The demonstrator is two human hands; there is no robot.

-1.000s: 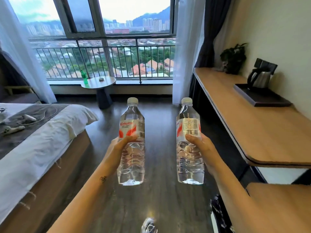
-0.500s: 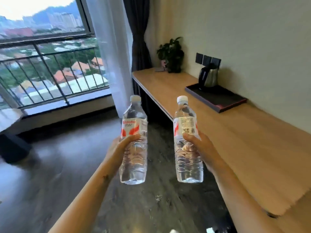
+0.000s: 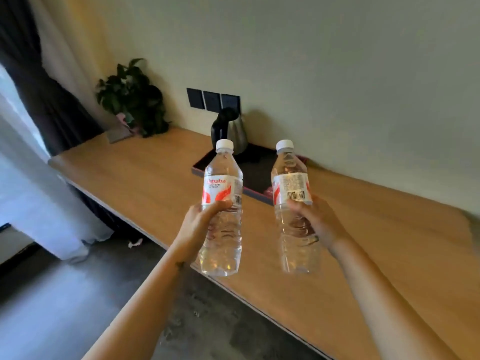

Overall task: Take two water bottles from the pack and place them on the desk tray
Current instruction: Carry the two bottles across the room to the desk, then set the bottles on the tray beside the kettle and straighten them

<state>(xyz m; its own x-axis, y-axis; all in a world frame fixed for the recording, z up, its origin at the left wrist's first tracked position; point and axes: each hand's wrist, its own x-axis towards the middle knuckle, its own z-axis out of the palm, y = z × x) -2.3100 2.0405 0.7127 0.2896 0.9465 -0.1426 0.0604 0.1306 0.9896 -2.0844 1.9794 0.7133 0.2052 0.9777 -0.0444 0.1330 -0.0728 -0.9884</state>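
Observation:
I hold two clear water bottles upright above the wooden desk (image 3: 145,183). My left hand (image 3: 200,224) grips the left bottle (image 3: 223,188), which has a white cap and a red-and-white label. The right bottle (image 3: 292,183) shows its barcode, and my right hand (image 3: 314,224) is wrapped around its middle. Behind both bottles a dark tray (image 3: 255,175) lies on the desk against the wall; the bottles hide part of it. The pack is out of view.
A steel kettle (image 3: 231,131) with a black handle stands at the back of the tray. A potted plant (image 3: 132,100) sits in the desk's far left corner. Black wall sockets (image 3: 211,100) are above the kettle. Curtains (image 3: 39,105) hang at left over dark floor.
My view has swung right, from the window to the desk and wall. The tray and kettle now sit right behind the bottles. Both hands keep the same hold.

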